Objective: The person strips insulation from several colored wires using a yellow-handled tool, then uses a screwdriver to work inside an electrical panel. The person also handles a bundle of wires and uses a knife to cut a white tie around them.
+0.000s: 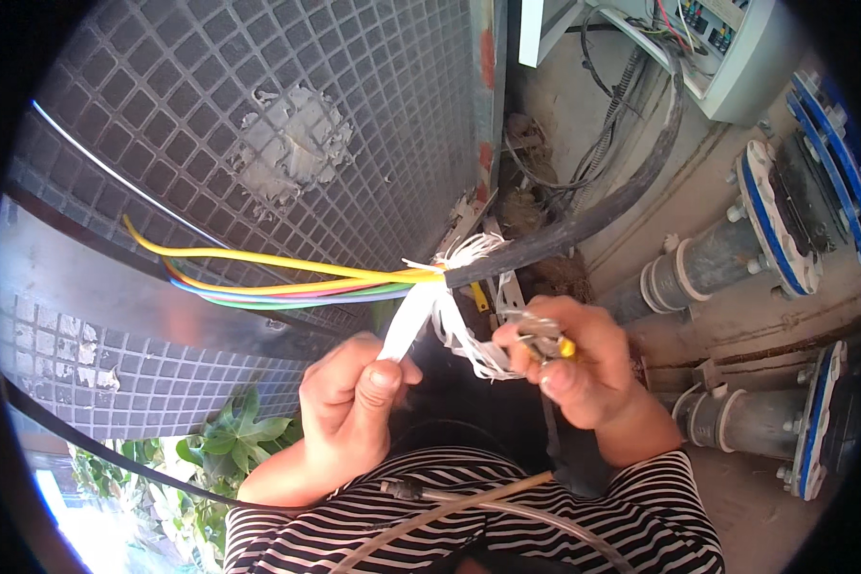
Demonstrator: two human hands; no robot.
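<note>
while the left hand (347, 394) pinches a white strip (410, 319), closed right fingers (562, 385) grip a blurred tool (543, 346)

Bright, lower-left glare, dark-rimmed fisheye distortion

From my distant place, I have my left hand (349, 387) at the left, thumb pressing on the curled fingers. My right hand (588, 368), at the right, bends its fingers in a grip. Both forearms (282, 474) slant inward from near side.
</note>
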